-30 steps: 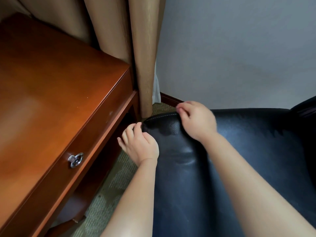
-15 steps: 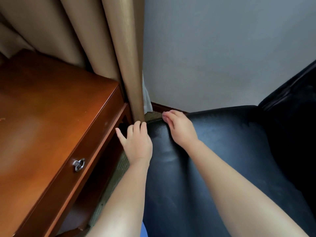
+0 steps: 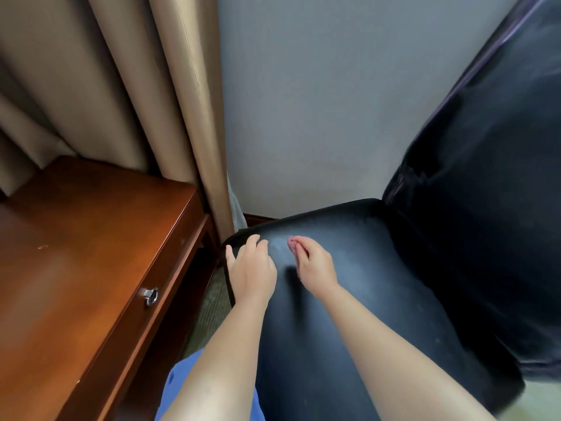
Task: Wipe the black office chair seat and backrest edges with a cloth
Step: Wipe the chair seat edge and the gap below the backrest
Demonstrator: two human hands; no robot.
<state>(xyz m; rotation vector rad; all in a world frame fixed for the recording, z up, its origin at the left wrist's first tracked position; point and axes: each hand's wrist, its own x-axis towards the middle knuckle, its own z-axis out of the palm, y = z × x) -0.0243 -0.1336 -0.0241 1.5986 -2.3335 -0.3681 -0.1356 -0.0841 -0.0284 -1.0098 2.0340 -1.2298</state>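
On the front corner of the black chair seat (image 3: 349, 299), the right hand (image 3: 315, 268) pinches a small pink cloth (image 3: 292, 245) mid-wipe while the left hand (image 3: 252, 268) rests there, fingers loose, holding nothing, so the backrest (image 3: 485, 177) edges probably come next.

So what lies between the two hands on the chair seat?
Only bare black seat, seen in the head view: a narrow strip separates the left hand from the right hand, which pinches something small and pinkish.
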